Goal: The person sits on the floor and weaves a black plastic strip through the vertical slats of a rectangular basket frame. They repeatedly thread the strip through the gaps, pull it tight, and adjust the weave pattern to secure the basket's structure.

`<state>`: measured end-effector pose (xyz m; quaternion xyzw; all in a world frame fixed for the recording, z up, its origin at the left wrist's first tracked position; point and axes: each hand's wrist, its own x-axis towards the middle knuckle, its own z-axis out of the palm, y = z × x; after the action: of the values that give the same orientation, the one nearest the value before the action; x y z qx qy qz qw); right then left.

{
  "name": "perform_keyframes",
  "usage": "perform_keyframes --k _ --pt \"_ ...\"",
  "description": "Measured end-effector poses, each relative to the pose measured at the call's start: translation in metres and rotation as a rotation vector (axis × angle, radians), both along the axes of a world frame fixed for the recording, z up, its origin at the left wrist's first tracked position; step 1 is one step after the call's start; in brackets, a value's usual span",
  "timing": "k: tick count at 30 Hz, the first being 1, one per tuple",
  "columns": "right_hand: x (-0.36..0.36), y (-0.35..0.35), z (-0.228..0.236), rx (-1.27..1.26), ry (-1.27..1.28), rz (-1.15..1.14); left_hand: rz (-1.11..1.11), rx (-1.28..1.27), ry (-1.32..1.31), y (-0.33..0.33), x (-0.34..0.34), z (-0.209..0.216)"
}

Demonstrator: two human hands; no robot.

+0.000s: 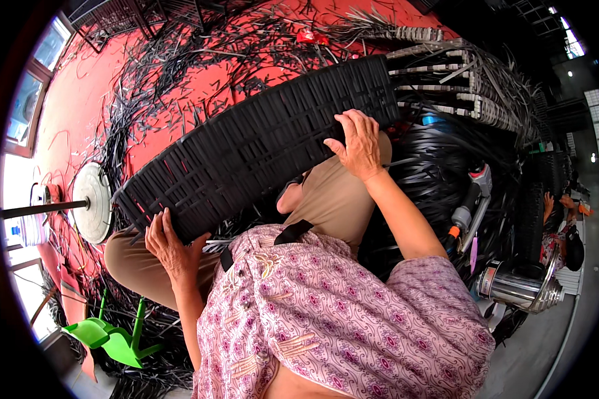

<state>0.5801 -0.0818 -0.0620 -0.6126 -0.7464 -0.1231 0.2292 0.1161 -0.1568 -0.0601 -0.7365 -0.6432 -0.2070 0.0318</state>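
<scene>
A long, slightly curved black woven panel [266,136] of flat plastic strips lies slanted across my lap, its left end lower than its right. My left hand [173,249] holds the panel's near left corner, thumb on one side and fingers on the other. On the right part of the panel, close to its near edge, my right hand [359,143] rests with its thumb apart and fingers lightly bent over the weave. Its underside is hidden from me.
Loose black strips [419,179] lie heaped at my right and scattered over the red floor [180,63]. Beside my right thigh are a power tool [469,199] and a shiny metal flask [519,286]. A round stand base [92,203] and green dustpan [120,339] are left; woven frames [446,83] stand far right.
</scene>
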Motion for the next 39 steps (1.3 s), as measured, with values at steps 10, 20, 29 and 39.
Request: perform_keyframes --k 10,20,29,39 --pt "0.065 0.019 -0.008 0.024 -0.060 -0.284 0.001 0.047 0.062 -0.003 -0.003 -0.003" --pt "-0.054 0.002 0.032 0.098 0.163 0.190 0.021 0.021 -0.035 -0.011 0.000 -0.003" --pt "-0.147 -0.006 -0.001 -0.038 0.147 0.404 -0.143 -0.023 -0.138 0.008 0.050 0.028" --pt "-0.143 -0.008 -0.025 0.102 0.156 0.395 -0.300 -0.011 -0.092 0.022 0.077 0.000"
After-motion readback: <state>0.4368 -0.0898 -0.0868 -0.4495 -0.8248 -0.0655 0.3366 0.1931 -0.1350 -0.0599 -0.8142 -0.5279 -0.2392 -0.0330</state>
